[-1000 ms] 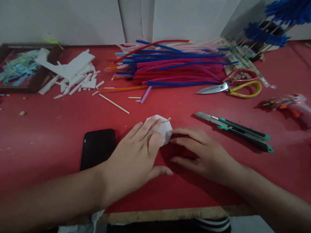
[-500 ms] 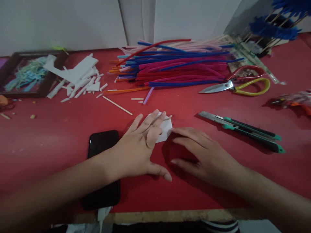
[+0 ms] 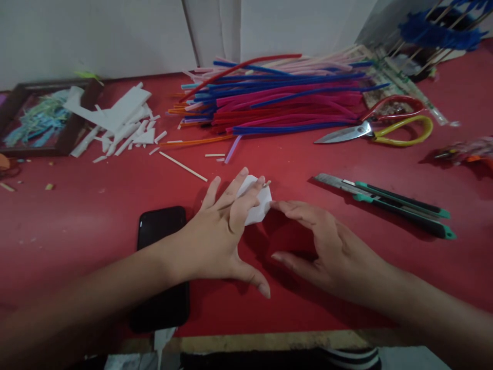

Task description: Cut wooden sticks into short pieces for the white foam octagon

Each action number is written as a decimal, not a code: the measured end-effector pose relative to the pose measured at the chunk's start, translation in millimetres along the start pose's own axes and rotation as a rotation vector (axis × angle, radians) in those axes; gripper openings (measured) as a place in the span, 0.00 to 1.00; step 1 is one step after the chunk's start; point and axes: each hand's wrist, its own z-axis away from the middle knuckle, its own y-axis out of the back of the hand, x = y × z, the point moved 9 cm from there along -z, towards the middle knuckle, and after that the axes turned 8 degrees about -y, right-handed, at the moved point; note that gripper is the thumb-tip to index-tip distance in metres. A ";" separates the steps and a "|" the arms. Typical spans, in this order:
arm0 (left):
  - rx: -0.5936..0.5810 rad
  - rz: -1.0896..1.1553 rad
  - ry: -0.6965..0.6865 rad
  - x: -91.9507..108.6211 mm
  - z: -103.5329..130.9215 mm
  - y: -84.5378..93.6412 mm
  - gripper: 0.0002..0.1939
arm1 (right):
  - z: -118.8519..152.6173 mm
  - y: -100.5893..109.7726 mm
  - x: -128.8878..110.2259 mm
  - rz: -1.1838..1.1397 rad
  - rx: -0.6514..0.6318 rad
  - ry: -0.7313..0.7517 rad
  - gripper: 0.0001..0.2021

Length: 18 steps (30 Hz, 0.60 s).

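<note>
A small white piece with cut corners, like paper or foam board, lies on the red table. My left hand is spread over it, its fingers partly covering it and pressing on it. The tip of a thin wooden stick pokes out by the left fingertips; the rest of it is hidden. My right hand touches the right edge of the white piece with its fingertips, its thumb held well apart from the fingers.
A black phone lies beneath my left forearm. To the right are a utility knife with its blade out and scissors. Behind are pipe cleaners, white scraps and a dark frame. A loose stick lies nearer.
The fingers of my left hand have spread wider, showing more of the white piece. My right hand's fingers have lifted and opened away from the thumb. The view has shifted slightly.
</note>
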 end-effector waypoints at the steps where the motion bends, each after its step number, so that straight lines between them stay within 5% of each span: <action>1: -0.009 -0.003 0.001 0.3 -0.1 -0.2 0.68 | -0.1 -0.3 0.2 0.005 -0.003 0.000 0.24; 12: 0.021 -0.190 0.041 -14.4 3.5 13.0 0.49 | -6.0 -5.2 3.8 0.017 -0.072 -0.003 0.15; 18: 0.104 -0.212 0.040 -1.4 1.8 25.1 0.36 | -7.7 -2.4 9.7 0.048 -0.028 -0.007 0.09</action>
